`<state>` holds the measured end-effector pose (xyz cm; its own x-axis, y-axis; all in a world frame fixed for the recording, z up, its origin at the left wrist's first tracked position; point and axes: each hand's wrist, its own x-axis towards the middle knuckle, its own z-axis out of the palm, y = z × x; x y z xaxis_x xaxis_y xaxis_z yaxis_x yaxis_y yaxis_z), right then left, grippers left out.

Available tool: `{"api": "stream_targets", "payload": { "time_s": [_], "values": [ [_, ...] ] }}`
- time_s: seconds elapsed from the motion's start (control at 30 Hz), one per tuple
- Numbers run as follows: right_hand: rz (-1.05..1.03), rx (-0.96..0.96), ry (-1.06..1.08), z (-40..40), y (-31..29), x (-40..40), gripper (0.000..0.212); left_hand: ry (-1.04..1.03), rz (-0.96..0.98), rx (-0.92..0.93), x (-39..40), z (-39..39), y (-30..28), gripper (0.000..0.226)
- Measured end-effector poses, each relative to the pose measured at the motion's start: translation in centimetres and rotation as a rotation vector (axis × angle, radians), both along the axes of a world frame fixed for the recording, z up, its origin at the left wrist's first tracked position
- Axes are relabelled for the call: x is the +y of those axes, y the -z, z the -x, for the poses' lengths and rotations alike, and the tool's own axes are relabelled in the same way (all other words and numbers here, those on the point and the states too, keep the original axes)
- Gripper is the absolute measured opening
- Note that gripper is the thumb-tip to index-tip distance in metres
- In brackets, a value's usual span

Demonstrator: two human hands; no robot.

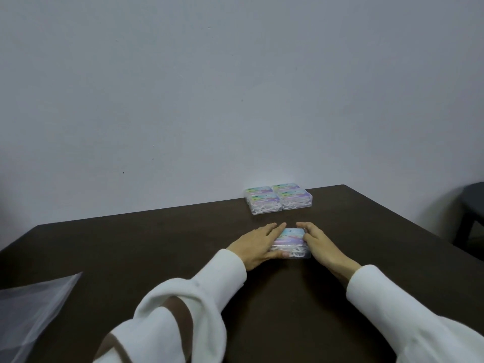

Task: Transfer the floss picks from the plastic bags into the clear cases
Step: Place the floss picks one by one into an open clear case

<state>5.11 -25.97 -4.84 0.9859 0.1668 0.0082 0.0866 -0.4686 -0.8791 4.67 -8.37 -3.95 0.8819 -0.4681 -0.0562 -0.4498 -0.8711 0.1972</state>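
Four small clear plastic cases point(279, 198) with pastel printed labels sit in a tight two-by-two block at the far edge of the dark brown surface point(157, 244), close to the pale wall. White floss picks show through their front walls, so these four look filled and closed.

A fifth clear labelled case point(290, 243) lies nearer the person, well apart from the block, held between both hands. White picks point(294, 253) are visible inside its near side, and its label faces up, which suggests the lid is down or nearly so.

At the case's left side is the left hand point(259, 246), its fingers point(275, 229) nearly straight and close together along the edge, the thumb along the near corner. Opposite it, the right hand point(323, 244) has its fingers point(307, 227) curved round the far right corner. Both seem to press inward on the case; whether they are snapping it closed or just squaring it up, I cannot tell.

One crumpled clear plastic bag point(34, 313) lies at the near left corner of the surface, apparently empty, though only part of it is in view. No loose picks are visible on the surface.

By this evidence the task is close to its end: four cases done, the fifth loaded and likely being closed, then probably set beside the others. Whether more bags or cases wait out of view cannot be judged.
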Motion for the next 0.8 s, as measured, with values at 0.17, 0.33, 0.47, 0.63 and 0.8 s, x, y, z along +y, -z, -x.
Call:
{"api": "stream_targets", "payload": {
  "time_s": [0.17, 0.33, 0.47, 0.63, 0.8],
  "values": [
    [0.052, -0.048, -0.023, -0.3, 0.3, -0.1, 0.040, 0.015, -0.100, -0.071, -0.4, -0.1, -0.1, 0.061],
    [0.088, -0.055, -0.049, -0.5, 0.2, -0.4, 0.040, 0.022, -0.116, -0.081, -0.6, -0.3, -0.1, 0.057],
    [0.147, -0.162, -0.004, -0.8, 0.2, -0.7, 0.040, -0.028, 0.040, -0.092, -0.7, -0.2, 0.1, 0.059],
    [0.244, -0.264, -0.003, -0.4, 0.3, -1.0, 0.038, -0.091, 0.181, -0.059, -1.2, -0.3, 0.5, 0.050],
    [0.365, -0.312, 0.004, -1.3, 0.1, -1.2, 0.035, -0.126, 0.092, -0.140, -1.9, -1.4, 0.4, 0.050]
  ]
}}
